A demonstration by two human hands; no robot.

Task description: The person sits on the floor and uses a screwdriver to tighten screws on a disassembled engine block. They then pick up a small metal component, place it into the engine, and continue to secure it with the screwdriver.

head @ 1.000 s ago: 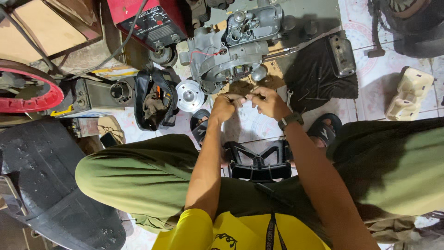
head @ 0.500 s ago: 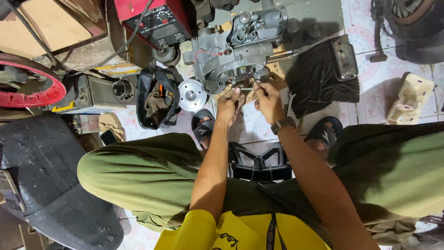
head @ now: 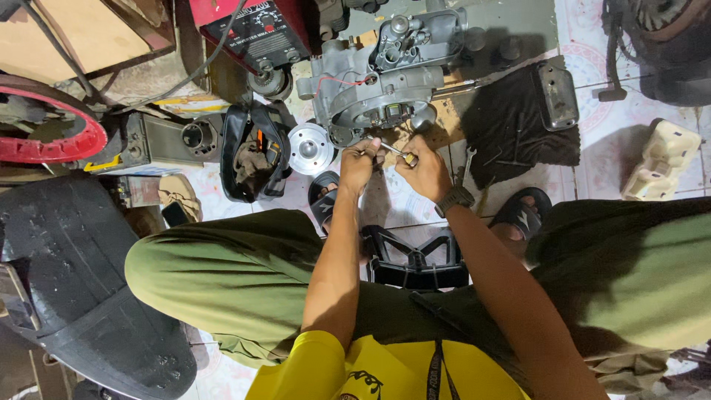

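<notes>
From the head view we sit on a low stool [head: 418, 259] over a grey engine [head: 385, 74] that lies on the tiled floor, both hands at its near edge. Our left hand [head: 359, 164] is closed on something small we cannot make out, and our right hand [head: 424, 169] is clamped on a screwdriver [head: 391, 148] whose tip points at the casing. The engine looks partly stripped, with a round silver part [head: 309, 148] lying loose beside it and a spanner [head: 466, 164] on the floor, so we judge the work well under way, not finished.
</notes>
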